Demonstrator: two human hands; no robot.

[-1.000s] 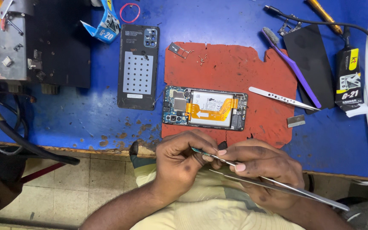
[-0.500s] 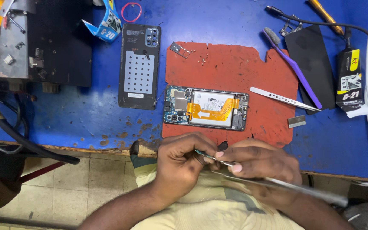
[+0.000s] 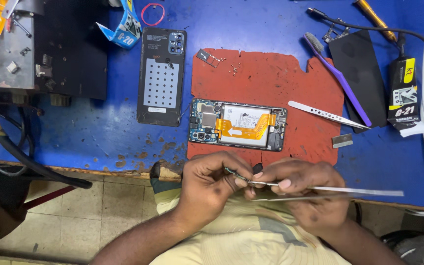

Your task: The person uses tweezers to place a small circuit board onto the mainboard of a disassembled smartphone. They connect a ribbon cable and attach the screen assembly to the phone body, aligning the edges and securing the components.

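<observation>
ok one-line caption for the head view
Left hand pinches a small part while right hand works it with tweezers, opened phone beyond.

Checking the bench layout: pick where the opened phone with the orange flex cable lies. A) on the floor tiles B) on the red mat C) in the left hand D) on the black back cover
B: the opened phone lies flat on the red mat, beyond both hands and beside the black back cover.

We pinch a small dark circuit strip (image 3: 232, 172) in our left hand (image 3: 211, 182) while our right hand (image 3: 306, 194) grips long silver metal tweezers (image 3: 330, 191) touching it, near the opened phone (image 3: 237, 124).
</observation>
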